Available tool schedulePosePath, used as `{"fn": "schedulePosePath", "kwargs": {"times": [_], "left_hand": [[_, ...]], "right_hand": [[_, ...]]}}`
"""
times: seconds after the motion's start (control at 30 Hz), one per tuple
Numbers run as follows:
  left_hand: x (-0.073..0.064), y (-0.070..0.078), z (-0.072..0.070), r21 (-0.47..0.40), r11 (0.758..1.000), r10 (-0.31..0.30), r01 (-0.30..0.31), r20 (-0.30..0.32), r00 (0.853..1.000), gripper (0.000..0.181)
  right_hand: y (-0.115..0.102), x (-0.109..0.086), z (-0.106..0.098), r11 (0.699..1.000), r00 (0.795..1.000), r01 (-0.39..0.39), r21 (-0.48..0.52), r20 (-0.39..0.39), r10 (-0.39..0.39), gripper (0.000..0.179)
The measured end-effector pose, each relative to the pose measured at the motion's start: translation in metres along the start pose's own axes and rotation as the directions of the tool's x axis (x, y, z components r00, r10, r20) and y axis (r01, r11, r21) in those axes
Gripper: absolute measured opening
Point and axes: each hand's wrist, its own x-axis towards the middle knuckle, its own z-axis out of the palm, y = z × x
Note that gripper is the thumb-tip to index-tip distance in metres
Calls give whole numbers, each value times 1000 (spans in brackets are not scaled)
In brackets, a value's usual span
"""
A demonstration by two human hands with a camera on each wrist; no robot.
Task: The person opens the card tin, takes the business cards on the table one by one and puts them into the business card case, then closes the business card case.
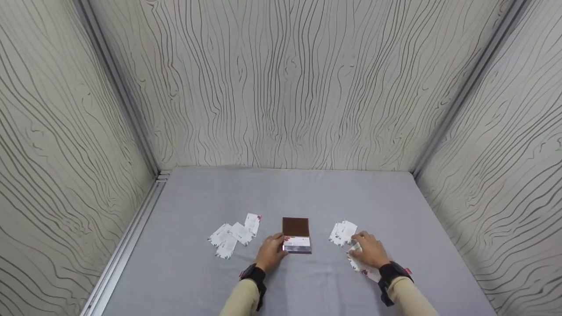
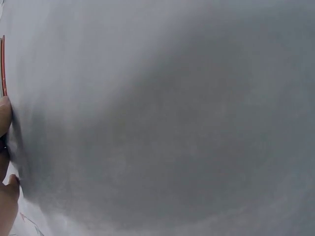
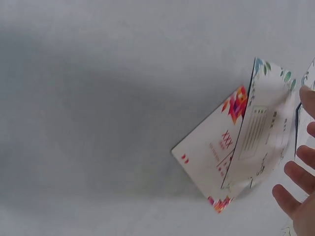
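Observation:
An open brown card holder (image 1: 295, 226) lies mid-table, a white card with a red pattern (image 1: 297, 241) in its lower half. My left hand (image 1: 269, 253) holds the holder's left edge, thumb low and fingers higher; the left wrist view shows only part of it beside the red edge. To the right, my right hand (image 1: 371, 251) rests over loose business cards, its fingers spread and touching them. Below it in the right wrist view, a leaf-patterned card (image 3: 266, 118) overlaps a card with orange-red corners (image 3: 202, 152). Another group of white cards (image 1: 341, 231) lies just beyond its fingertips.
Several white cards (image 1: 240, 232) lie overlapping left of the holder. All of it is on a grey cloth-covered table (image 1: 197, 193), with wood-patterned panels (image 1: 281, 87) standing behind and on both sides. A metal rail (image 1: 127, 245) runs along the left edge.

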Motion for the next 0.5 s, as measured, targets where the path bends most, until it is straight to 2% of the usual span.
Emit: {"fn": "schedulePosePath", "kwargs": {"times": [0.27,0.5], "left_hand": [[-1,0,1,-13,1000,6,-6,-11,1000,44],[0,4,-3,-1,1000,-4,4,1,1000,42]], "right_hand": [[10,-7,-8,999,998,-32,-16,57,33,56],[16,-13,-17,993,985,-115,-10,126,116,68]]}}
